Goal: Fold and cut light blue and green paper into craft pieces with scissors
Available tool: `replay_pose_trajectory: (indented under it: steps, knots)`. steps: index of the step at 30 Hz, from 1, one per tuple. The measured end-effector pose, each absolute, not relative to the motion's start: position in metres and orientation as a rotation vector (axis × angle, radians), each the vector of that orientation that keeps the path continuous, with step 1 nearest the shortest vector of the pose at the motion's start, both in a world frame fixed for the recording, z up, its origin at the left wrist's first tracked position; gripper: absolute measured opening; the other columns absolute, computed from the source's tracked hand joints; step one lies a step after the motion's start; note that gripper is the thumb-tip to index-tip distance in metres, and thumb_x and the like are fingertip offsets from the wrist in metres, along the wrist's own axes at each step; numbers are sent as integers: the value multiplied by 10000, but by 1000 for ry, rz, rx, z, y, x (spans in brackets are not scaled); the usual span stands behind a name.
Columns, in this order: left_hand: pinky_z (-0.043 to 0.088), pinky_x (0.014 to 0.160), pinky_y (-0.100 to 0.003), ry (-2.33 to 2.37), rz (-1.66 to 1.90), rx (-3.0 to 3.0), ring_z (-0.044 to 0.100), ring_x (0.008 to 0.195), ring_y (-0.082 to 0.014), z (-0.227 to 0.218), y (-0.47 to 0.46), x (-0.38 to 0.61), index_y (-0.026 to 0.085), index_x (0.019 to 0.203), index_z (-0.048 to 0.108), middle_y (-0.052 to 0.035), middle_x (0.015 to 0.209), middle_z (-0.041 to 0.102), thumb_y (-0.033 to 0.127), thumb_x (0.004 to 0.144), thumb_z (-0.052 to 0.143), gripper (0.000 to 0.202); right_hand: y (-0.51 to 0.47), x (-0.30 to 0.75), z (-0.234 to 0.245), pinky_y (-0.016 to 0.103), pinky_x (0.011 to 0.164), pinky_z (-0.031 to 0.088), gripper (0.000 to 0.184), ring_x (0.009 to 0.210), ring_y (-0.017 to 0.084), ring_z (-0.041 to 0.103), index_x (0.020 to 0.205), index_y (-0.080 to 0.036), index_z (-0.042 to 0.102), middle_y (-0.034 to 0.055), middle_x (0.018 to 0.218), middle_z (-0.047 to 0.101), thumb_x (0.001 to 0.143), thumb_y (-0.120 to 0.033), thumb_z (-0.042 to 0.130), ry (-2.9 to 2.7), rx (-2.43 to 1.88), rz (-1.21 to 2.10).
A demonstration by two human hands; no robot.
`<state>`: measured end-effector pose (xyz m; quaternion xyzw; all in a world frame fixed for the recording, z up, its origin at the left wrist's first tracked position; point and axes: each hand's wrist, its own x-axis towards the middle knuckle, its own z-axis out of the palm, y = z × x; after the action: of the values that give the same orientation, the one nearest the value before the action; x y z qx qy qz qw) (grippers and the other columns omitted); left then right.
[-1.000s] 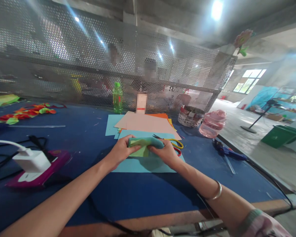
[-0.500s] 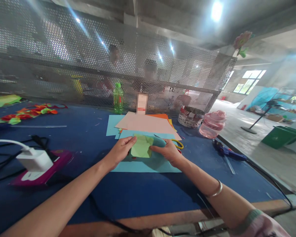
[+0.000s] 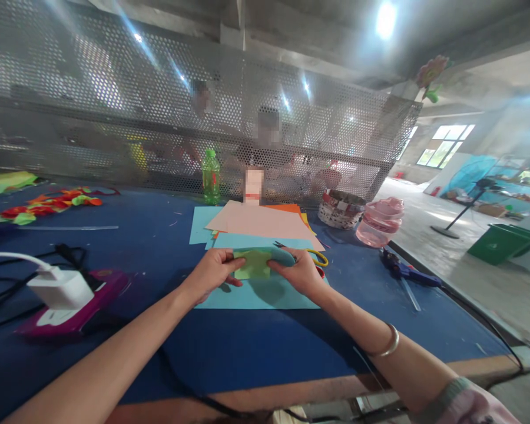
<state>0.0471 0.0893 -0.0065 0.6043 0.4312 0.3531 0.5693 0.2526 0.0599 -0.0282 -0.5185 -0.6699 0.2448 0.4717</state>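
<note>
Pinches green paper [image 3: 253, 267] and rounded blue piece [image 3: 282, 257] with left hand [image 3: 212, 273] and right hand [image 3: 303, 274], above light blue sheet [image 3: 256, 299].

Our count: two hands [image 3: 214, 272] in front, two bottles [image 3: 211, 179]
We count also one green piece [image 3: 254, 268], two scissor handles [image 3: 325, 258], one basket [image 3: 341, 213], one glue gun [image 3: 410, 274], one charger [image 3: 60, 290], one bracelet [image 3: 396, 340] and one standing fan [image 3: 484, 184]; the coloured sheets [image 3: 265, 220] overlap, so their number we cannot tell.

The blue-topped counter [image 3: 229, 347] carries coloured paper sheets [image 3: 260, 218] at its middle, a green-capped bottle [image 3: 211, 181] behind them, a round container [image 3: 341, 212], pink jug [image 3: 378, 227] and glue gun [image 3: 410, 274] at right, a magenta power strip [image 3: 110, 286] and red-and-green cutouts [image 3: 55, 203] at left.
</note>
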Motion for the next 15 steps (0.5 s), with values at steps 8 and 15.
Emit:
replay_pose_trajectory:
  steps: [8,15]
  knots:
    - [507,841,-406,965,881,1428,680,774,-241,-15,96,48,147,695,696,-50,696,730,370,524,781,293,59,253,-30,213,560,373,154,606,126,502,682,-165,642,-35,606,555,726,-313,642,-1725,-1332,543]
    - [513,844,-432,929,883,1429,681,807,-258,-15,95,50,152,711,684,-57,758,739,437,520,786,358,62,256,-34,209,520,328,192,547,105,418,600,-167,588,-45,550,479,706,-319,635,-1739,-1360,563]
